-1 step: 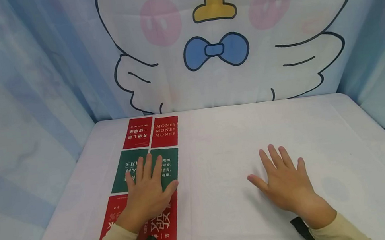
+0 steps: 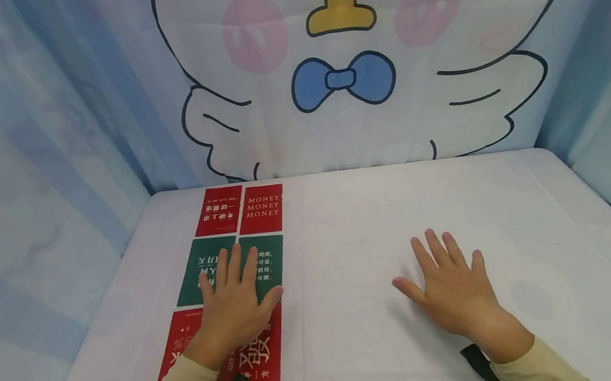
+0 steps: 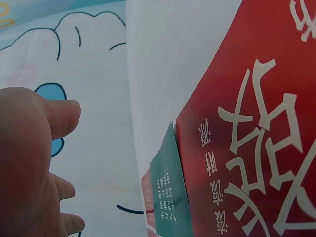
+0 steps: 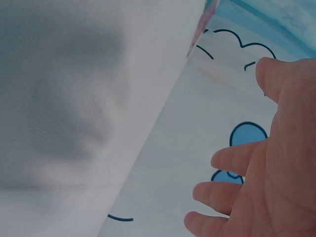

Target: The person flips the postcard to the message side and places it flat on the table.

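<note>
Palm down with its fingers spread, the left hand is over the printed cards on the left side of the table. It hides parts of two green cards, the left one and the right one, and of two larger red cards, the left one and the right one. In the left wrist view a gap shows between that hand and the red card. The right hand, fingers also spread, hovers over the white tabletop and holds nothing; its shadow falls on the cloth.
Two smaller red cards lie at the back left, one reading MONEY and one with Chinese text. White cloth covers the table. Behind its far edge hangs a curtain with a cartoon bird; blue curtains flank both sides.
</note>
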A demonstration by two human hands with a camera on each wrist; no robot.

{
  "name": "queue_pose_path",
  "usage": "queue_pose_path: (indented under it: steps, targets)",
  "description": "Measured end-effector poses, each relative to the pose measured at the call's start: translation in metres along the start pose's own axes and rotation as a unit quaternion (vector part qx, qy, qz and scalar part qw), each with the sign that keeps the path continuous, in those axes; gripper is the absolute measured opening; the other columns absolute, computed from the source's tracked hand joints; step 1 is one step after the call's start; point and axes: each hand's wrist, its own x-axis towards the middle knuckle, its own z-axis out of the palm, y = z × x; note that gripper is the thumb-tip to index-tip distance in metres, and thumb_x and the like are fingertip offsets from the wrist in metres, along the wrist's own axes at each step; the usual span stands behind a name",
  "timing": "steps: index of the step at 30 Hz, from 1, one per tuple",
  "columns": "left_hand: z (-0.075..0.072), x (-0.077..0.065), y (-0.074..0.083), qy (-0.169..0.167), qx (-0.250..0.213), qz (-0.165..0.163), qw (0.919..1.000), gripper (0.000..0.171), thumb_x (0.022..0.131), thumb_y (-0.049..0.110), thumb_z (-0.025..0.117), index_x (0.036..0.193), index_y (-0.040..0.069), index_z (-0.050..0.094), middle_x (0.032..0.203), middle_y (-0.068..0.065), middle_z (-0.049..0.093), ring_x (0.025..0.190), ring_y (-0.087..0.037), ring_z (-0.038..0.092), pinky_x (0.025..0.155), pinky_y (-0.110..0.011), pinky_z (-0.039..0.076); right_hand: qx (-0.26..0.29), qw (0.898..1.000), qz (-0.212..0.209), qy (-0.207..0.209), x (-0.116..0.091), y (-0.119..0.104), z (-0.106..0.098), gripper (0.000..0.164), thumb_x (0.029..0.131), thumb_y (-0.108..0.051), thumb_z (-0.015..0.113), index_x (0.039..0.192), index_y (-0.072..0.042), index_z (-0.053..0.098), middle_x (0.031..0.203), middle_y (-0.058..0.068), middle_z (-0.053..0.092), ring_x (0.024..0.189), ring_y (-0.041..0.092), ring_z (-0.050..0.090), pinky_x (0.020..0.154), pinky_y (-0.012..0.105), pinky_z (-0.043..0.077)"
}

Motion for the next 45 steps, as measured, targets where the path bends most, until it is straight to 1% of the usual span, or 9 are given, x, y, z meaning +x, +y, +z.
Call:
queue_pose_path:
  steps: [7, 14, 18, 20, 24, 28, 32, 38, 45]
  targets:
    - [-0.003, -0.003, -0.006, 0.005, -0.018, 0.011, 0.9998, 0.094, 0.087, 0.044, 0.072, 0.158, 0.006, 0.025, 0.163, -0.023, 0.016, 0.149, -0.045, 0.008, 0.108, -0.075, 0.007, 0.013, 1.000, -0.020, 0.011, 0.001, -0.007, -0.001, 0.084, 0.096, -0.059, 0.054, 0.152, 0.001, 0.036, 0.160, 0.025, 0.025, 0.146, 0.047, 0.017, 0.105, 0.078, 0.011]
    - [-0.017, -0.024, -0.032, 0.008, -0.073, 0.057, 0.9957, 0.097, 0.077, 0.030, 0.086, 0.154, 0.004, 0.034, 0.159, -0.021, 0.026, 0.145, -0.044, 0.021, 0.106, -0.073, 0.024, 0.058, 0.993, -0.100, 0.016, 0.004, -0.035, 0.003, 0.086, 0.090, -0.055, 0.066, 0.150, 0.001, 0.041, 0.155, 0.019, 0.039, 0.144, 0.041, 0.030, 0.105, 0.075, 0.022]
    - [-0.024, -0.040, -0.045, -0.018, -0.078, 0.055, 0.9952, 0.099, 0.072, 0.029, 0.090, 0.152, 0.004, 0.037, 0.156, -0.020, 0.033, 0.144, -0.043, 0.024, 0.101, -0.071, 0.033, 0.089, 0.986, -0.137, -0.014, 0.006, -0.060, 0.007, 0.090, 0.086, -0.055, 0.072, 0.151, -0.002, 0.041, 0.156, 0.014, 0.040, 0.145, 0.037, 0.031, 0.106, 0.073, 0.024]
    - [-0.026, -0.047, -0.049, -0.043, -0.084, 0.040, 0.9947, 0.100, 0.069, 0.031, 0.092, 0.151, 0.006, 0.040, 0.153, -0.017, 0.039, 0.144, -0.042, 0.026, 0.098, -0.069, 0.039, 0.099, 0.982, -0.154, -0.034, 0.008, -0.073, 0.011, 0.092, 0.083, -0.056, 0.075, 0.152, -0.005, 0.041, 0.156, 0.012, 0.040, 0.145, 0.036, 0.031, 0.107, 0.072, 0.024]
    - [-0.026, -0.060, -0.055, -0.087, -0.091, 0.007, 0.9921, 0.103, 0.059, 0.038, 0.096, 0.147, 0.014, 0.048, 0.145, -0.009, 0.050, 0.140, -0.037, 0.033, 0.095, -0.066, 0.044, 0.110, 0.972, -0.194, -0.073, 0.010, -0.098, 0.019, 0.095, 0.079, -0.057, 0.078, 0.152, -0.008, 0.042, 0.155, 0.009, 0.042, 0.145, 0.033, 0.032, 0.108, 0.069, 0.026]
    - [-0.021, -0.072, -0.057, -0.113, -0.091, -0.013, 0.9893, 0.102, 0.050, 0.042, 0.098, 0.140, 0.020, 0.055, 0.139, -0.002, 0.054, 0.136, -0.033, 0.038, 0.093, -0.063, 0.047, 0.103, 0.961, -0.231, -0.113, 0.008, -0.121, 0.028, 0.097, 0.075, -0.059, 0.080, 0.152, -0.012, 0.043, 0.154, 0.004, 0.045, 0.145, 0.029, 0.032, 0.109, 0.065, 0.029]
    - [-0.016, -0.081, -0.058, -0.137, -0.085, -0.014, 0.9868, 0.100, 0.045, 0.045, 0.098, 0.135, 0.024, 0.059, 0.134, 0.003, 0.055, 0.132, -0.030, 0.042, 0.092, -0.059, 0.050, 0.080, 0.950, -0.257, -0.158, 0.005, -0.142, 0.037, 0.099, 0.068, -0.061, 0.082, 0.151, -0.021, 0.044, 0.152, -0.007, 0.046, 0.145, 0.023, 0.032, 0.110, 0.062, 0.030]
    - [-0.009, -0.087, -0.060, -0.157, -0.088, -0.003, 0.9838, 0.098, 0.045, 0.048, 0.097, 0.132, 0.024, 0.060, 0.131, 0.003, 0.056, 0.130, -0.031, 0.043, 0.096, -0.065, 0.045, 0.033, 0.935, -0.290, -0.202, -0.001, -0.160, 0.046, 0.096, 0.064, -0.062, 0.084, 0.146, -0.030, 0.048, 0.145, -0.015, 0.050, 0.142, 0.019, 0.036, 0.108, 0.061, 0.034]
    - [-0.004, -0.089, -0.061, -0.152, -0.077, -0.009, 0.9853, 0.093, 0.047, 0.043, 0.098, 0.130, 0.025, 0.062, 0.129, 0.004, 0.055, 0.127, -0.029, 0.044, 0.091, -0.061, 0.050, 0.023, 0.934, -0.287, -0.210, -0.001, -0.165, 0.051, 0.093, 0.064, -0.060, 0.084, 0.145, -0.028, 0.050, 0.143, -0.014, 0.052, 0.141, 0.019, 0.037, 0.110, 0.061, 0.032]
